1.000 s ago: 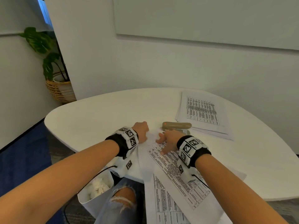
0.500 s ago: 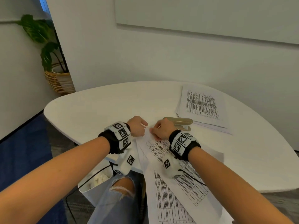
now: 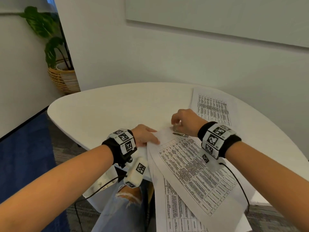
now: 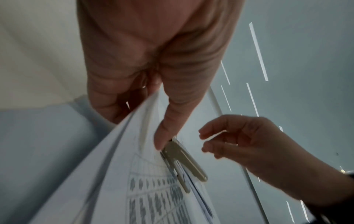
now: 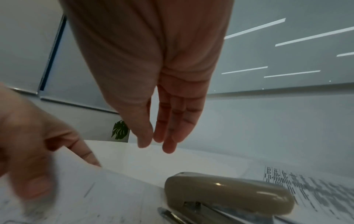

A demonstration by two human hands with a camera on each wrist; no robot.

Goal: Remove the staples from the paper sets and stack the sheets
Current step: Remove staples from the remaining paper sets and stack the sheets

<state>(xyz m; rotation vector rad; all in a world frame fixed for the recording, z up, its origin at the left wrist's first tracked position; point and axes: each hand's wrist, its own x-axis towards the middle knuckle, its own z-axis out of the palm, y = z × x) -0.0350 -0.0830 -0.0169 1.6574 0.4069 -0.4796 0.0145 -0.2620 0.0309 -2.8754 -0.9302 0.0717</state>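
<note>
Since the earlier frame, right hand (image 3: 185, 122) has left the papers (image 3: 187, 163) and hangs over the stapler (image 5: 228, 192) at frame centre, fingers relaxed, holding nothing. Left hand (image 3: 144, 134) pinches the papers' top corner, thumb above. Papers overhang the table (image 3: 103, 111) edge. Stack (image 3: 212, 108) lies upper right.

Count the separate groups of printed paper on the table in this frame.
2. A fanned paper set at the near edge, its corner held by the left hand; a stack at the far right. Sheets underneath cannot be counted.
</note>
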